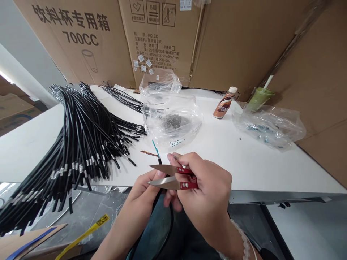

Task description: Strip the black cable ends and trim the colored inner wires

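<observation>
Cable (158, 160): black sheathed lead with stripped end, held upright just above the near table edge; two bared cores splayed at the top, one teal pointing up, one brown-copper pointing left.
Head view, cable axis: ran from below the table edge, up between both hands, to the tip above the fingertips; lower length looped down toward the lap.
Left hand (145, 189): closed around the cable sheath from the left, fingers curled under it; the nearer hand to the cable's body.
Right hand (206, 191): closed on the snips, thumb and fingers wrapped about the red handles; fingertips touching the sheath just below the bared cores.
Snips (173, 177): red-handled thread clippers, blades parted and pointing left, lying across the cable axis just below the stripped end; the cable tip stood above the upper blade.
Relation of note: bared cores lay up and slightly left of the right fingertips, blades crosswise beneath them.
Table (244, 151): white top.
Cable bundle (81, 137): many black leads with silver-banded ends, fanned on the left and hanging over the edge, well apart from the hands.
Plastic bags (170, 115): clear, centre rear, one holding small dark grey parts.
Further bag (271, 124): clear, right rear.
Bottle (225, 103): brown coffee drink, upright.
Green cup (258, 97): with straw, at the cardboard boxes (244, 39).
</observation>
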Tool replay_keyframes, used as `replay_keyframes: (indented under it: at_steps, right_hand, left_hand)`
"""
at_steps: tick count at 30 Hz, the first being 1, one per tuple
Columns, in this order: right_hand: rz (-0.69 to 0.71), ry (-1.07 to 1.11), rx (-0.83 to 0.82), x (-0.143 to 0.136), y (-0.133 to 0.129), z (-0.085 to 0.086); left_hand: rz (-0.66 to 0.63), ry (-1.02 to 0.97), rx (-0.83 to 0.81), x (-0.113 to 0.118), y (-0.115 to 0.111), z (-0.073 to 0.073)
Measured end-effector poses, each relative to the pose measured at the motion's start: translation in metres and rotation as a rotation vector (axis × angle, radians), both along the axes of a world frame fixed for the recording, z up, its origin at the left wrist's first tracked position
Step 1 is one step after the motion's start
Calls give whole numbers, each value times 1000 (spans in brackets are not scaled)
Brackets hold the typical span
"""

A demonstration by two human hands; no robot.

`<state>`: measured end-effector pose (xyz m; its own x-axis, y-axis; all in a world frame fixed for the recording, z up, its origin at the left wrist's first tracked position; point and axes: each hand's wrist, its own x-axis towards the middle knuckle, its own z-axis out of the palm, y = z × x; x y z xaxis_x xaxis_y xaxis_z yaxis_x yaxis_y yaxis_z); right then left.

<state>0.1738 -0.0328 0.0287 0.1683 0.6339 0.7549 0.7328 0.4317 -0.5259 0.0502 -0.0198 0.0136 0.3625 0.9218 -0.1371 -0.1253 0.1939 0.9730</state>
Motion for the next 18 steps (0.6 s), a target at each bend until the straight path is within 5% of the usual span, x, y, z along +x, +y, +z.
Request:
replay_keyframes:
  at_steps: [4, 7, 10, 14, 18]
  right_hand:
    - [106, 232, -162, 2, 3, 1]
    - [179, 541, -302, 2, 0, 1]
    - [123, 722, -253, -3, -17, -2]
    - [122, 676, -223, -18, -49, -8]
    - [-110, 513, -256, -34, -62, -15]
  left_hand:
    - [-39, -89, -65, 2, -2, -8]
    - [29, 10, 66, 5, -4, -11]
    - [148, 167, 239, 5, -7, -12]
    - [206, 251, 334, 3, -9, -6]
    - [219, 271, 416, 3, -9, 3]
